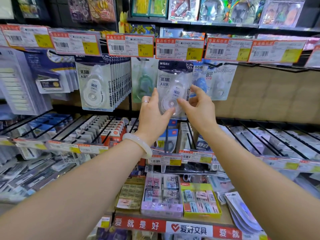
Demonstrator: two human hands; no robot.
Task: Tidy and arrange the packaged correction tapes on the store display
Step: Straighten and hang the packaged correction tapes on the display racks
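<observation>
A packaged white correction tape [174, 84] with a dark header hangs at the middle of the display, under a price tag. My left hand [152, 113] holds its lower left side, thumb across the bottom of the blister. My right hand [197, 104] pinches its lower right edge between thumb and fingers. To the left, a full row of the same white correction tape packs [98, 84] hangs on a peg. A green tape pack [143, 82] hangs just behind my left fingers. Blue and white tape packs [213, 80] hang to the right.
Price tags [179, 49] line the rail above the pegs. Sloped wire racks [270, 137] with more stationery run below. Eraser boxes [162, 193] sit on the lower shelf. Toy packs [216, 9] fill the top shelf. Bare brown backboard [277, 94] shows at the right.
</observation>
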